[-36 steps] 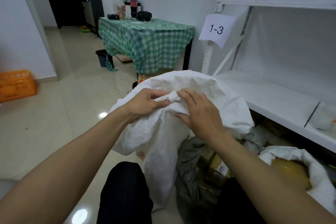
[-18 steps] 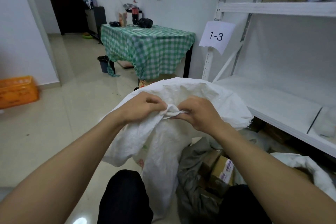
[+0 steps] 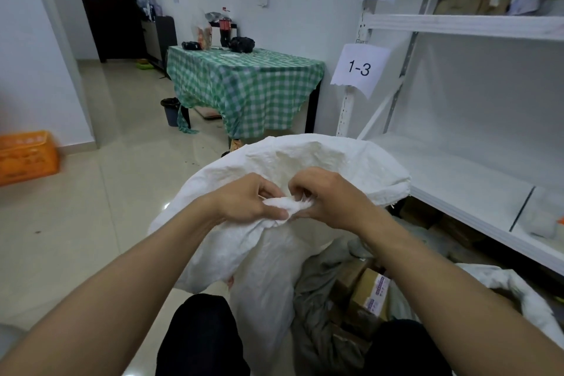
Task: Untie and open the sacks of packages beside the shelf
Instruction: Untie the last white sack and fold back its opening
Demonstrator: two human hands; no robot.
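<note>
White sack (image 3: pixel 320 162) on floor beside shelf (image 3: pixel 457 180), neck gathered at top. Neck pinched by left hand (image 3: pixel 244 201), picked at by curled fingers of right hand (image 3: pixel 329 198). Woven fabric judged soft, slippery, bulky; best gripped close to knot.

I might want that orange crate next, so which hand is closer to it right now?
Left. The left hand pinches the white sack's twisted neck on the side toward the orange crate; the right hand grips the neck's far side.
</note>
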